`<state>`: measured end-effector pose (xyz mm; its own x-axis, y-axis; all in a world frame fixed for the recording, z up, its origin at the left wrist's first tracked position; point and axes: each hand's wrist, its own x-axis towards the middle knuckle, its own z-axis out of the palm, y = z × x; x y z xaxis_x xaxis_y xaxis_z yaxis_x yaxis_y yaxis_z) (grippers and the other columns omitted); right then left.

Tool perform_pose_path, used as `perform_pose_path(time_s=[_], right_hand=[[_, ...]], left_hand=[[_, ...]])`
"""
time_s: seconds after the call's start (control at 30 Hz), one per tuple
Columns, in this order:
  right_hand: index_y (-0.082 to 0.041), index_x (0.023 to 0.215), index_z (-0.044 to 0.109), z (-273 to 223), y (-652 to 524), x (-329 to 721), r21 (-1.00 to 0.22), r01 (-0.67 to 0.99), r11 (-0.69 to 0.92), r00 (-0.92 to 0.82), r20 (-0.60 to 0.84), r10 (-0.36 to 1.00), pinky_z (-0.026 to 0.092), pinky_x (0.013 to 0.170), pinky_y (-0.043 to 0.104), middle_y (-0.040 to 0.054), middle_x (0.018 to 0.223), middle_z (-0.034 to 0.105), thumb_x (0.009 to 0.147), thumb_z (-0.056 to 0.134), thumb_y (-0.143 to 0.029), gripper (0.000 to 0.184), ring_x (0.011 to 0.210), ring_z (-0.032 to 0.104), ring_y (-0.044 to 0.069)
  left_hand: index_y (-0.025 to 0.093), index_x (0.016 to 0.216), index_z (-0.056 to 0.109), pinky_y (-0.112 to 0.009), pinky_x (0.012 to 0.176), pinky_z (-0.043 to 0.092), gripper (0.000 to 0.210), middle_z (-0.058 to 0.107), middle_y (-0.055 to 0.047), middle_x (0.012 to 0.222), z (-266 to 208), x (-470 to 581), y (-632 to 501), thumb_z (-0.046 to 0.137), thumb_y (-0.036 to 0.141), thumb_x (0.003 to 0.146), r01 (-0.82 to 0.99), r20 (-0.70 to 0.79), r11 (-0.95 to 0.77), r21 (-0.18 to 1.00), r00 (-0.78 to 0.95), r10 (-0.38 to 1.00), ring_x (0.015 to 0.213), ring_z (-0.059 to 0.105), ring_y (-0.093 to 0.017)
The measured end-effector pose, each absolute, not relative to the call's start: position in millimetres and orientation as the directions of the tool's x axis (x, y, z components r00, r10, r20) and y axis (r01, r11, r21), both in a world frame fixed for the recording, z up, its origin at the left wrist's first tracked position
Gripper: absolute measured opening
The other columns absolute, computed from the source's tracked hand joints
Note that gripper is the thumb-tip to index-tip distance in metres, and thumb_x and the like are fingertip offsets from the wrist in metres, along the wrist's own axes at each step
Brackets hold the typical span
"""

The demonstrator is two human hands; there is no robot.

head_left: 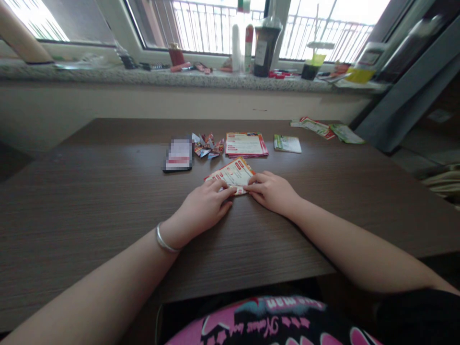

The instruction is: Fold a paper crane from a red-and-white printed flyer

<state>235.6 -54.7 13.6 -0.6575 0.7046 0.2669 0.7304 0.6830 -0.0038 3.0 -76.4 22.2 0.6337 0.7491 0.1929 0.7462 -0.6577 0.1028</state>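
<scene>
Dark wood-grain table — bearing a phone, folded papers and leaflets.
</scene>
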Motion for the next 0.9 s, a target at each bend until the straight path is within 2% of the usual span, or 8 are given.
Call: perform_pose_path(time_s=[0.3, 0.6, 0.9], right_hand=[[-0.029, 0.112, 0.072, 16.3, -56.7, 235.0, 0.009, 0.750, 0.661, -0.642, 0.251, 0.725, 0.044, 0.075, 0.031, 0.0057, 0.104, 0.068, 0.096, 0.046, -0.032, 0.030, 0.092, 0.058, 0.021], [-0.024, 0.104, 0.071, 27.0, -62.4, 237.9, 0.007, 0.792, 0.610, -0.599, 0.202, 0.775, 0.045, 0.073, 0.029, 0.0043, 0.101, 0.072, 0.094, 0.047, -0.025, 0.026, 0.094, 0.063, 0.020], [-0.026, 0.100, 0.074, 14.9, -56.9, 241.1, -0.086, 0.741, 0.666, -0.623, 0.282, 0.729, 0.046, 0.080, 0.030, 0.0024, 0.106, 0.072, 0.094, 0.050, -0.028, 0.025, 0.095, 0.062, 0.018]], left_hand=[[0.020, 0.124, 0.058, -0.044, 0.095, 0.046, 0.035, 0.060, -0.011, 0.113, 21.8, 10.4, -79.9, 0.041, 0.032, 0.096, 0.774, 0.187, -0.633, -0.012, 0.623, 0.759, 0.105, 0.057, -0.028], [0.018, 0.127, 0.055, -0.044, 0.097, 0.045, 0.038, 0.059, -0.012, 0.116, 22.0, 11.6, -82.0, 0.045, 0.035, 0.095, 0.778, 0.164, -0.627, -0.033, 0.623, 0.764, 0.110, 0.054, -0.029], [0.019, 0.126, 0.055, -0.042, 0.095, 0.046, 0.039, 0.058, -0.011, 0.114, 22.7, 9.6, -83.4, 0.047, 0.040, 0.094, 0.789, 0.158, -0.610, -0.074, 0.613, 0.774, 0.107, 0.055, -0.028]])
